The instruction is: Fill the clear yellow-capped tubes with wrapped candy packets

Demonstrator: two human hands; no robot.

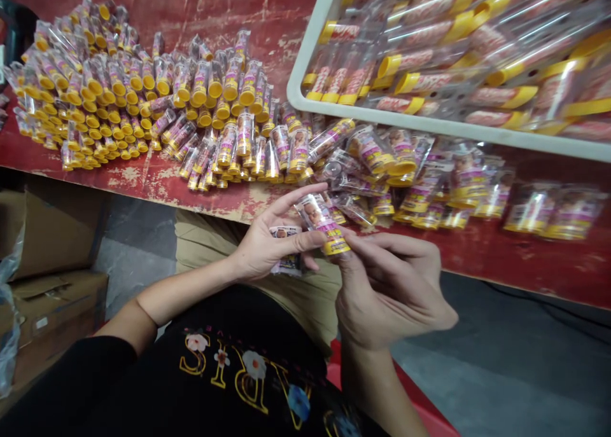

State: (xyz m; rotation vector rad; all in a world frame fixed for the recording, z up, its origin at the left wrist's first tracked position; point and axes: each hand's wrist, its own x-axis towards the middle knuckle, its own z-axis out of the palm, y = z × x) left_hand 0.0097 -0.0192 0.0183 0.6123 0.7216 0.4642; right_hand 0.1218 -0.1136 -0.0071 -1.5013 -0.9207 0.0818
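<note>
Between my two hands is a small clear plastic tube (pixel 321 222) with a purple-and-yellow printed label, tilted, its yellow end toward the right. My left hand (pixel 267 240) grips it with thumb and fingers. A printed packet or label stack (pixel 286 265) also sits in the left palm, partly covered by the thumb. With thumb and fingertips pinched, my right hand (pixel 391 284) holds the tube's yellow end. Just beyond the hands, loose tubes of the same kind (pixel 367 151) lie along the table edge.
The worn red table (pixel 229 4) bears a large group of yellow-capped tubes (pixel 105 87) at left. A white tray (pixel 429 124) at upper right holds longer clear tubes with yellow caps. Cardboard boxes (pixel 57 322) stand on the floor at left. Part of a red seat (pixel 415 399) shows below.
</note>
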